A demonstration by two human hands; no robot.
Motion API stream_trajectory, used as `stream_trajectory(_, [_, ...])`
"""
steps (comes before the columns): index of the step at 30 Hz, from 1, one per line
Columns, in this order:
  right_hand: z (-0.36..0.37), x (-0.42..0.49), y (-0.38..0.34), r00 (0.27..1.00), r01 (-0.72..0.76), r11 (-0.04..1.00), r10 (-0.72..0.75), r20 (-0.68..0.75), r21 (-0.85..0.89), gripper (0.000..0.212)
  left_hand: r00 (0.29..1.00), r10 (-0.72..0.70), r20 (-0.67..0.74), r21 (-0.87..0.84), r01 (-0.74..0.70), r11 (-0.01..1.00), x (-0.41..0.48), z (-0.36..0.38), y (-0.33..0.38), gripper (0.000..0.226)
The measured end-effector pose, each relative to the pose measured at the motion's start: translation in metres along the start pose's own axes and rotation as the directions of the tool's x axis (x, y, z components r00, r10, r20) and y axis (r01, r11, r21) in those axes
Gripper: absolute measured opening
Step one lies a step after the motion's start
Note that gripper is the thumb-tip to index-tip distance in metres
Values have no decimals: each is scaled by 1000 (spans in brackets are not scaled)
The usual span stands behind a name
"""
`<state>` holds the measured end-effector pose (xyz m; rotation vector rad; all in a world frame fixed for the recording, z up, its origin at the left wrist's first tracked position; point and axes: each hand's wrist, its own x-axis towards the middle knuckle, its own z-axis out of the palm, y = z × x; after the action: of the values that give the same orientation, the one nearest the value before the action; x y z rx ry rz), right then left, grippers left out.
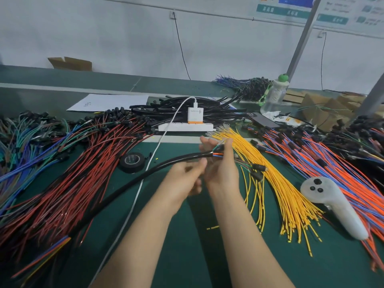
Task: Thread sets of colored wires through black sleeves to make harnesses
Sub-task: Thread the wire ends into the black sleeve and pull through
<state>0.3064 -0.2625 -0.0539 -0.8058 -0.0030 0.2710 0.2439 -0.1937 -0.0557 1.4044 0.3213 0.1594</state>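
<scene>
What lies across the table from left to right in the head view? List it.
Blue and green wires, red wires, black tape roll, left hand holding the black sleeve, right hand holding its colored wires, yellow wires, white controller.

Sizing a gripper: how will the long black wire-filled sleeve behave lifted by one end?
Likely floppy: the long black sleeve droops in an arc from its held end. Probably not limp; the curve looks smooth, unkinked. The coloured wires poking from its far end might slide.
</scene>
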Motion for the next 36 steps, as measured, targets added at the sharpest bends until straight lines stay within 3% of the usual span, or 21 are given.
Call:
stream_trajectory(1, [-4, 3, -8, 1000, -5, 1000, 5, -5, 12, 44, 999, 45, -7, 335, -40, 941, -4, -5, 3, 26])
stream_trajectory(3, [-12, 6, -22, 999, -41, 992, 44, -29, 117, 47, 953, 303, -15, 771, -182, 610, -10, -11, 14, 23])
stream_trajectory(5, [-19, 6, -27, 995, -74, 966, 87, -43, 246, 49, 893, 444, 77, 924, -231, 305, -10, -15, 27, 23])
stream_trajectory(6, [-20, 6, -28, 995, -76, 955, 92, -40, 288, 51, 914, 379, 142, 956, -225, 187, -6, -14, 33, 30])
stream_trajectory(7, [-21, 5, -30, 996, -68, 951, 83, -36, 303, 53, 946, 266, 188, 956, -237, 170, -1, -12, 37, 33])
stream_trajectory(8, [-22, 5, -34, 996, -61, 949, 77, -39, 310, 54, 963, 149, 226, 939, -256, 228, 3, -6, 38, 29])
stream_trajectory(10, [-20, 5, -41, 998, -44, 965, 53, -30, 260, 57, 953, 71, 294, 901, -301, 314, 12, 5, 37, 23])
stream_trajectory(14, [-21, 11, -69, 999, 20, 995, -23, 26, 97, 56, 909, 126, 397, 879, -416, 234, 26, 42, 64, 27])
stream_trajectory(17, [-13, 9, -112, 996, 21, 996, -28, 80, 89, 65, 864, 158, 478, 856, -499, 139, 33, 70, 102, 32])
stream_trajectory(20, [-13, -3, -172, 981, 165, 986, -165, 104, 10, 63, 762, 381, 524, 817, -576, 28, 39, 129, 157, 33])
stream_trajectory(22, [-10, -15, -193, 924, 378, 903, -357, 135, -205, 41, 696, 551, 461, 806, -588, 69, 42, 171, 190, 35])
stream_trajectory(24, [-12, -29, -205, 808, 576, 656, -549, 215, -488, 21, 667, 654, 357, 729, -637, 252, 41, 214, 209, 38])
stream_trajectory(25, [-18, -36, -213, 745, 616, 494, -619, 249, -614, 22, 675, 664, 322, 645, -670, 368, 39, 239, 212, 38])
stream_trajectory(27, [-38, -46, -237, 626, 537, 162, -735, 262, -828, 35, 727, 630, 273, 410, -681, 607, 33, 288, 210, 37])
stream_trajectory(29, [-70, -53, -266, 547, 296, -59, -808, 220, -953, 44, 815, 521, 253, 134, -563, 815, 31, 330, 195, 35])
stream_trajectory(31, [-110, -52, -294, 536, 35, -92, -839, 96, -995, 45, 867, 362, 342, 1, -385, 923, 32, 365, 166, 35])
stream_trajectory(32, [-132, -48, -305, 518, -118, -65, -855, -6, -991, 43, 865, 276, 419, 38, -320, 947, 30, 382, 147, 36])
stream_trajectory(34, [-175, -38, -316, 446, -393, 8, -873, -198, -919, 41, 796, 103, 597, 252, -307, 918, 26, 410, 107, 35])
stream_trajectory(36, [-216, -28, -313, 410, -562, 52, -849, -333, -826, 37, 712, -50, 700, 435, -371, 821, 19, 424, 68, 36])
